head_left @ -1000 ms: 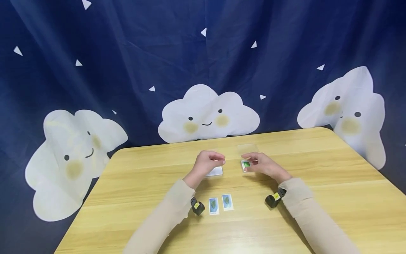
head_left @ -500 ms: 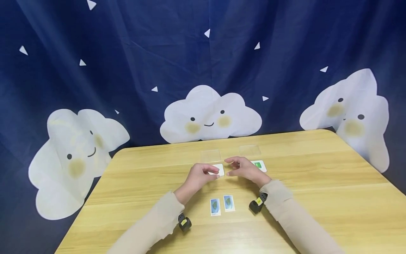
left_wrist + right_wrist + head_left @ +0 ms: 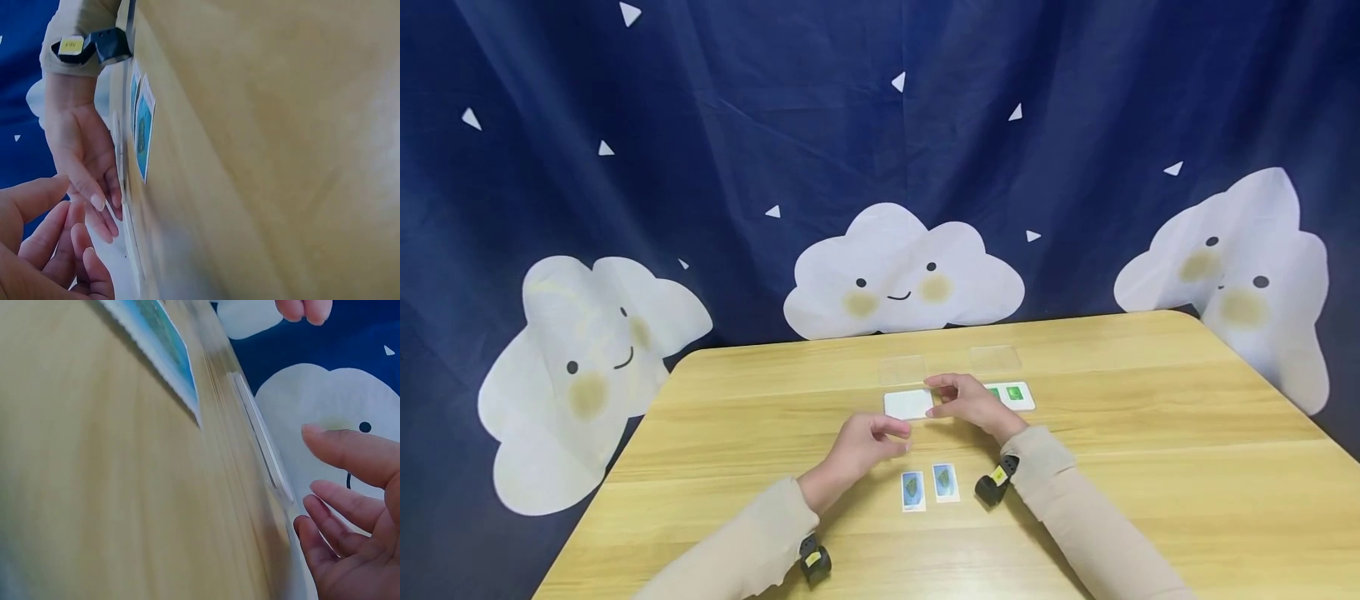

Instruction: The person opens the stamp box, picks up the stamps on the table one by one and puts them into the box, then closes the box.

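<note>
My left hand hovers in front of a plain white flat rectangle, fingers loosely bent with nothing between them. At that rectangle's right end is my right hand, its thumb and fingers apart and holding nothing; whether the fingertips touch the edge I cannot tell. Partly behind the right hand lies a second white rectangle bearing green stamp-like pictures. Nearer me lie two blue stamps with jagged edges, a left stamp and a right stamp. The left wrist view shows these stamps edge-on.
Behind the white rectangles lie two thin transparent plates, a left plate and a right plate. All rest on a wooden table. A dark blue curtain with white clouds hangs along its far edge.
My right hand has moved left, off the rectangle with green pictures to the plain one. My left hand has drawn back toward me and left, uncovering the plain white rectangle.
</note>
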The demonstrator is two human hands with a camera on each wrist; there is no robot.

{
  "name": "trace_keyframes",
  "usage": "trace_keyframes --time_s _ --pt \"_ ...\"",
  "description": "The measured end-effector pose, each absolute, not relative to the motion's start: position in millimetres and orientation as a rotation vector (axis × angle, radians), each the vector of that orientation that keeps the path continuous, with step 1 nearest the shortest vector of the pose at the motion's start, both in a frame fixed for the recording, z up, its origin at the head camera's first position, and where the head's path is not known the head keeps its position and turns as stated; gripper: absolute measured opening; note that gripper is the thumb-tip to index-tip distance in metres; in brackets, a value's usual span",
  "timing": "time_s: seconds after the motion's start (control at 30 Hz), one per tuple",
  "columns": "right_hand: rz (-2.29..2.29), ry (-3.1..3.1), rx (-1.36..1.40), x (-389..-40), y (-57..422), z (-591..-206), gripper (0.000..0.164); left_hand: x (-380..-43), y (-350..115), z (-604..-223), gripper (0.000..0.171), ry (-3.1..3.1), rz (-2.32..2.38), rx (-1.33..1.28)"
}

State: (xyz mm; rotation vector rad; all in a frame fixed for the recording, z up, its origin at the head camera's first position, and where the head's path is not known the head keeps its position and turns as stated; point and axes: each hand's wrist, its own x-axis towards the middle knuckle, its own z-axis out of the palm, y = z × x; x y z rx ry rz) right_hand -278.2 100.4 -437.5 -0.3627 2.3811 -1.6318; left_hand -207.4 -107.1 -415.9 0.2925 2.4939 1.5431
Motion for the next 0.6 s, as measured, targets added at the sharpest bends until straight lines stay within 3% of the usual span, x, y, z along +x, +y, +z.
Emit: trace_keyframes --time_s 0.6 --pt "-1.596 2.405 -0.333 -284 100 -447 0.059 -188 -114 -426 0.03 2.417 1.513 0.346"
